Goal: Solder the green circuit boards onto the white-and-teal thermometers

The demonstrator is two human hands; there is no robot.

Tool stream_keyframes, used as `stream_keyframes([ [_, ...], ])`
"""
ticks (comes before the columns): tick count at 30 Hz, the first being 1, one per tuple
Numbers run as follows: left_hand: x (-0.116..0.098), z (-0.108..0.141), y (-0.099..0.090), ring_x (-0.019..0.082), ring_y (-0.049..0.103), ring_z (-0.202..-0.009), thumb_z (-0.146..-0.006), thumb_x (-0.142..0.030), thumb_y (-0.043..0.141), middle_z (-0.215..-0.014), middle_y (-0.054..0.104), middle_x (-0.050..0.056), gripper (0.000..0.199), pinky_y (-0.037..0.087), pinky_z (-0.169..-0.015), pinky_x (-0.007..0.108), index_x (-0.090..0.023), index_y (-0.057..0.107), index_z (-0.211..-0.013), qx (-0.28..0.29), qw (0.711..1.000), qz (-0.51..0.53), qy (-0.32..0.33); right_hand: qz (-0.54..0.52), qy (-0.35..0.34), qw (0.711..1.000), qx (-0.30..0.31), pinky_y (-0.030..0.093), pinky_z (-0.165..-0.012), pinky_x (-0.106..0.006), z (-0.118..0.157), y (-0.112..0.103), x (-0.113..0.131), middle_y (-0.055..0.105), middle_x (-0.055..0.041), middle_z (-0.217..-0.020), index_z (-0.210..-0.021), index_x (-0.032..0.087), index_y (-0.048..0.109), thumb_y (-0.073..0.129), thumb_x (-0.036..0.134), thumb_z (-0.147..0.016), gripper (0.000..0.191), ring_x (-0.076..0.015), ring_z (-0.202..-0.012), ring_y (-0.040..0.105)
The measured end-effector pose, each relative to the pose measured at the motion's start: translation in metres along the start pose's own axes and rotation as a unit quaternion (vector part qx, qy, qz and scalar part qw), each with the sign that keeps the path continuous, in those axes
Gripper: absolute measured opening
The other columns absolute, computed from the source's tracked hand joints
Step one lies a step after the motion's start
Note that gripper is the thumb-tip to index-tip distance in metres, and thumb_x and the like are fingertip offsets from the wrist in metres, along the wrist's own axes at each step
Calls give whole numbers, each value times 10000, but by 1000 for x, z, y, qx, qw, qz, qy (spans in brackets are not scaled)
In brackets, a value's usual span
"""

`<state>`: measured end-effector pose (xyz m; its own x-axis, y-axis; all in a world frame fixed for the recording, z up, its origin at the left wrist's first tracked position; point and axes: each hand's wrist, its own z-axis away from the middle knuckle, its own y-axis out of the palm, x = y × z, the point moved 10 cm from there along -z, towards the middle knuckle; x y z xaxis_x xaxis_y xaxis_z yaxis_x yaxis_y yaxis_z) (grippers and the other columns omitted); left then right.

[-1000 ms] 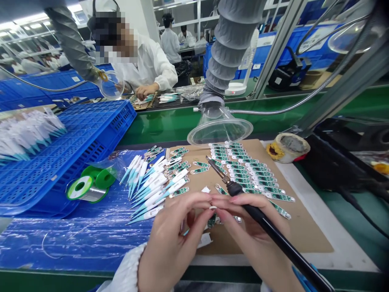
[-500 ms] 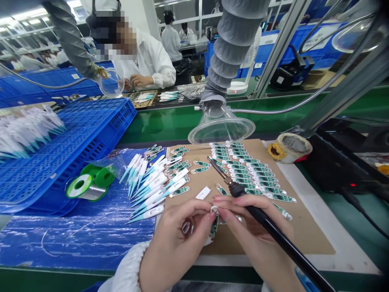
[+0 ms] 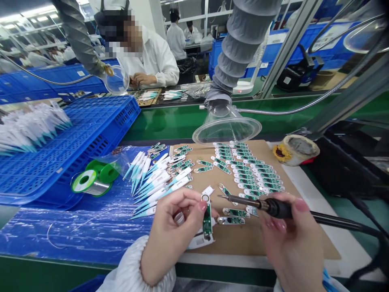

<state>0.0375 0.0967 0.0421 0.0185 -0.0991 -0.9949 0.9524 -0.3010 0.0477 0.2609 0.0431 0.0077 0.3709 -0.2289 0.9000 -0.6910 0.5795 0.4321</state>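
Far left: a blue crate (image 3: 91,134) stands upside-down, with white, teal-tipped thermometer shells (image 3: 27,129) heaped on it.

Left, near the crate: green solder spools (image 3: 91,180) lie on blue plastic sheeting (image 3: 75,231).

Left of centre: a fan of assembled thermometers (image 3: 154,182) lies across the edge of the brown work mat (image 3: 304,231).

Near centre: your left hand (image 3: 173,231) is closed on a small green circuit board (image 3: 207,217), pinched upright between thumb and fingertips above the mat, with a white housing (image 3: 202,239) just beneath it.

Centre, farther off: rows of loose circuit boards (image 3: 252,172) cover the mat under a clear fume hood (image 3: 226,127).

Near right: your right hand (image 3: 291,239) is clamped on the black handle of a soldering iron (image 3: 273,207). Its tip points left toward the held board, just beside it and not touching. Your hands are apart.

Right, far: a tip-cleaning pot (image 3: 296,150) sits at the mat's corner.

Far side of the bench: a person in a white coat (image 3: 152,61) works with both hands.
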Motion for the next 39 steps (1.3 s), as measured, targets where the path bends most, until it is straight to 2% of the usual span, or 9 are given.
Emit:
stream_keyframes([
  [5,-1,3,3,45,333,-453,-934,-387,666,-665,714,35,247,262,-425,152,-171,638,-817,3,1000,17,-4,17,26,999,-30,360,-403,-201,2,1,-5,565,12,-615,-668,229,732,828,523,-669,309,-71,-460,435],
  [8,-2,4,7,36,291,-439,-935,-383,669,-665,716,28,231,233,-411,146,-175,643,-838,14,999,44,-7,16,32,999,-35,377,-397,-196,2,2,-7,583,6,-621,-655,227,734,853,539,-631,335,-73,-462,451],
  [12,-2,4,9,31,289,-438,-925,-379,681,-662,717,33,239,218,-409,141,-165,645,-825,9,998,54,-17,18,29,999,-33,383,-396,-188,1,4,-7,552,13,-594,-649,219,734,858,548,-619,353,-63,-446,417],
  [19,-2,4,10,43,300,-429,-924,-389,667,-655,717,50,259,227,-398,158,-161,627,-807,10,1000,29,-8,12,21,1000,11,364,-398,-181,-2,13,-5,404,42,-525,-634,219,676,813,472,-666,290,-79,-458,371],
  [23,-3,7,9,71,368,-443,-915,-396,657,-647,714,64,253,258,-412,189,-169,641,-805,4,1000,-3,-8,0,33,999,34,364,-410,-184,-2,16,-6,382,40,-527,-642,218,655,769,431,-724,254,-89,-472,380],
  [28,-11,6,10,89,455,-451,-897,-304,634,-626,705,58,177,319,-416,192,-171,644,-781,9,999,-48,11,-26,57,997,49,307,-407,-196,-6,16,-4,269,60,-463,-665,235,632,673,403,-804,222,-104,-455,290],
  [33,-18,4,8,81,434,-453,-850,-254,649,-528,582,-11,123,315,-426,182,-178,683,-759,-5,994,-100,36,25,20,998,57,336,-463,-224,-10,14,4,298,42,-452,-578,225,592,653,424,-801,306,-118,-495,339],
  [39,-21,2,9,80,429,-450,-806,-245,658,-529,534,-16,125,340,-423,183,-164,674,-712,2,993,-114,32,44,9,997,55,294,-435,-232,-11,14,4,273,48,-465,-601,233,646,689,431,-766,261,-122,-482,342],
])
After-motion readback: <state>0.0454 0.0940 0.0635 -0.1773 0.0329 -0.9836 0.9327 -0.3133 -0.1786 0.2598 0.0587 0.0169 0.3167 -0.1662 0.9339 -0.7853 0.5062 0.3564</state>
